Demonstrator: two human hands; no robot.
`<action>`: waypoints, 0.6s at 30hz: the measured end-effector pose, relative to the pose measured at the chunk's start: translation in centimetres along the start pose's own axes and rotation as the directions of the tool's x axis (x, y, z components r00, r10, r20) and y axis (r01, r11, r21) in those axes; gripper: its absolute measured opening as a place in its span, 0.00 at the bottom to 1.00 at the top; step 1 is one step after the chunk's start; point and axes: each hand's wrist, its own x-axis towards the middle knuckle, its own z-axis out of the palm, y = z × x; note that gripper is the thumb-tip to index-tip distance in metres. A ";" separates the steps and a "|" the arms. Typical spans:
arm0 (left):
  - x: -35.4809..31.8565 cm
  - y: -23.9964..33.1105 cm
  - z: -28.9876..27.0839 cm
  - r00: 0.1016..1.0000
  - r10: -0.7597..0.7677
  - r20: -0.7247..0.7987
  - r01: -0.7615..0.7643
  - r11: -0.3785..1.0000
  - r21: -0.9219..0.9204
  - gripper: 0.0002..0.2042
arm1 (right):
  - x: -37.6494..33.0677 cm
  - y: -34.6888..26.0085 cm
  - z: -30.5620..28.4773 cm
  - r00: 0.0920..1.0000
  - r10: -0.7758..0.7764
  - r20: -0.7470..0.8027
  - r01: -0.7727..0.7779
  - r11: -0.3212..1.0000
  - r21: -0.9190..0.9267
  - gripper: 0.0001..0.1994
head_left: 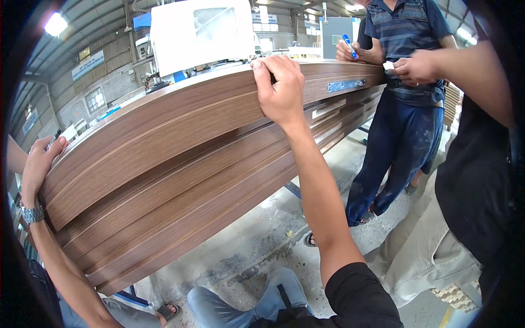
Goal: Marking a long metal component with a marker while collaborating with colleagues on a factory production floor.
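Note:
A long brown wood-grain panel (180,117) runs across the view from the near left to the far right. My right hand (280,90) is closed over its upper edge near the middle, thumb at the left and fingertips hidden. My left hand (41,161), with a metal watch on the wrist, grips the left end of the same panel; most of its fingers are out of sight. A thin dark item shows beside that thumb, too small to name. Set into the panel's edge, right of my right hand, is a metal plate (345,86) with bluish film. More brown panels (180,202) lie beneath.
At right, a person holds a blue marker (350,46); another person's hand (418,68) holds a small white piece. Another forearm (16,156) enters at far left. A bright white boxy thing (202,35) stands behind the panel. Sandalled feet (169,310) are on the concrete floor (240,240).

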 end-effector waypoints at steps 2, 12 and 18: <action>0.0 0.4 -0.2 0.999 -0.028 -0.023 0.029 0.998 0.048 0.29 | -0.1 0.1 0.1 1.000 0.001 0.007 -0.001 1.000 -0.010 0.09; -0.1 -0.3 0.9 0.995 0.050 -0.084 -0.058 0.994 -0.093 0.28 | 0.0 0.0 0.1 1.000 -0.009 -0.004 0.009 1.000 -0.017 0.09; -0.5 0.3 0.0 0.996 0.053 -0.072 -0.061 0.992 -0.113 0.29 | 0.0 -0.1 0.1 1.000 -0.005 -0.008 0.005 1.000 0.005 0.09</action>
